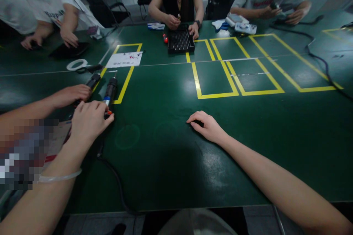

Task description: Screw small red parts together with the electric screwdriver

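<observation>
My left hand (89, 119) is closed around the rear of a black electric screwdriver (111, 90), which lies on the green tabletop with its bit pointing away from me. A blue band and an orange-red part show on the tool near my fingers. My right hand (205, 126) rests on the table at the middle, fingers curled and fingertips near the thumb, with nothing visible in it. Just left of my left hand, another person's hand (73, 94) holds a second dark electric screwdriver (94, 80).
A black cord (117, 180) runs toward the near edge. Yellow tape outlines (217, 96) mark the table. A white paper sheet (125, 60) and a white tape roll (77, 64) lie left. Across sit people, one with a black tray (181, 48). A thick cable (325, 58) curves at right.
</observation>
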The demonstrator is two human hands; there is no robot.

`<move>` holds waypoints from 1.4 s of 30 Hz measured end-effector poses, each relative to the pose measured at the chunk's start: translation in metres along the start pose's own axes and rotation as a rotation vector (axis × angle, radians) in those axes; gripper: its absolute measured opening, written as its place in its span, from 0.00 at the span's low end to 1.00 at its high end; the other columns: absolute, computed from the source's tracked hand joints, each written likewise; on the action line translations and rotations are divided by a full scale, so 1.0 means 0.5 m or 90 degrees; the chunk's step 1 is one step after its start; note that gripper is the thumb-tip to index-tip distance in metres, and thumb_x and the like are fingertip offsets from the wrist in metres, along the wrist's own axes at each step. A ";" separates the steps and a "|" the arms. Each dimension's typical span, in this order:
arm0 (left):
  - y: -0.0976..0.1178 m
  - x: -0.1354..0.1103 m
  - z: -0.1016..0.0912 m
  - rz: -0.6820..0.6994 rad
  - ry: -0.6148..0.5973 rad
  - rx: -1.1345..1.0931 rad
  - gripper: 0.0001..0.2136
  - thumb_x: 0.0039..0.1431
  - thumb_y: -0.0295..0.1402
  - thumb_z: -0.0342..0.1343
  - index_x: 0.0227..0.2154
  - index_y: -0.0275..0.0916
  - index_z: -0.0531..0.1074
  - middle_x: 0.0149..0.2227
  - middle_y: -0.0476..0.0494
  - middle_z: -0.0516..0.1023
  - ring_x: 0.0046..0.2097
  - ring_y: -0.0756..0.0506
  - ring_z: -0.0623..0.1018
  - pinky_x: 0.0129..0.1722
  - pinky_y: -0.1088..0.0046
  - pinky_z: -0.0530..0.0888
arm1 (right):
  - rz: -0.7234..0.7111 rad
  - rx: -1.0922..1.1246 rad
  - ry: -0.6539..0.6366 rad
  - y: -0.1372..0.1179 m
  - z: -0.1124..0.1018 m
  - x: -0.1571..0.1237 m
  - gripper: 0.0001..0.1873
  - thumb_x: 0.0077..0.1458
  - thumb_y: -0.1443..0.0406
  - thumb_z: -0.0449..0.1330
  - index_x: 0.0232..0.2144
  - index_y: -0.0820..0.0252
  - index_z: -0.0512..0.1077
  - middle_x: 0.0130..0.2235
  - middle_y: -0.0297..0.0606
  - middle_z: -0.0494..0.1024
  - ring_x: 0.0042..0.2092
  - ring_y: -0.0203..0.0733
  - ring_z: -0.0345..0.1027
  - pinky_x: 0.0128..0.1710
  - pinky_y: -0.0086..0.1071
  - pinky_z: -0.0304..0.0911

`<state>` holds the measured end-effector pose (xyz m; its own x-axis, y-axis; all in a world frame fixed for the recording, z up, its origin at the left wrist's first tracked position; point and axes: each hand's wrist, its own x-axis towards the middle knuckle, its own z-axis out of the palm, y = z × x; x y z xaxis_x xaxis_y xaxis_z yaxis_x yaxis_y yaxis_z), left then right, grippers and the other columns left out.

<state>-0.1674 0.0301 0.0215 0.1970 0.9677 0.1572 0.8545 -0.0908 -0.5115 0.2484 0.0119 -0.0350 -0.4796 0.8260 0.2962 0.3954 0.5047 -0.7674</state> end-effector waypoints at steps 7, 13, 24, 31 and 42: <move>0.021 -0.005 -0.024 -0.104 0.013 -0.080 0.18 0.66 0.42 0.40 0.41 0.34 0.70 0.40 0.36 0.75 0.43 0.38 0.72 0.42 0.66 0.66 | 0.002 -0.003 0.000 -0.001 0.002 0.001 0.08 0.59 0.71 0.56 0.37 0.57 0.75 0.39 0.38 0.79 0.43 0.44 0.69 0.47 0.40 0.64; 0.150 0.036 -0.111 -0.069 0.076 -0.572 0.18 0.65 0.43 0.47 0.49 0.38 0.72 0.47 0.40 0.77 0.44 0.42 0.76 0.45 0.67 0.70 | 0.001 0.005 0.001 -0.001 0.001 0.001 0.09 0.59 0.71 0.56 0.37 0.56 0.75 0.39 0.38 0.79 0.43 0.44 0.70 0.47 0.40 0.64; 0.395 0.055 -0.167 0.116 -0.289 -1.189 0.12 0.57 0.35 0.58 0.42 0.35 0.72 0.42 0.39 0.79 0.43 0.45 0.79 0.42 0.67 0.75 | 0.100 0.168 0.013 -0.001 -0.001 -0.001 0.05 0.61 0.67 0.55 0.39 0.59 0.71 0.33 0.34 0.80 0.36 0.37 0.74 0.41 0.31 0.66; 0.397 0.039 -0.171 0.123 -0.120 -1.030 0.08 0.58 0.35 0.59 0.39 0.38 0.76 0.37 0.45 0.77 0.37 0.47 0.76 0.40 0.70 0.73 | 0.102 0.174 0.014 0.004 0.001 -0.002 0.06 0.61 0.61 0.58 0.37 0.58 0.70 0.31 0.33 0.78 0.35 0.37 0.72 0.38 0.30 0.65; 0.410 0.028 -0.162 0.137 -0.055 -1.034 0.11 0.61 0.33 0.56 0.45 0.39 0.71 0.42 0.44 0.76 0.42 0.48 0.76 0.44 0.70 0.74 | 0.048 0.194 0.058 0.011 0.006 -0.003 0.09 0.56 0.67 0.61 0.40 0.58 0.70 0.37 0.36 0.76 0.39 0.38 0.71 0.43 0.34 0.68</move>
<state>0.0494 0.0057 -0.0126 0.3932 0.9100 0.1314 0.4064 -0.3002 0.8629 0.2492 0.0126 -0.0414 -0.3802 0.8843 0.2710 0.1676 0.3540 -0.9201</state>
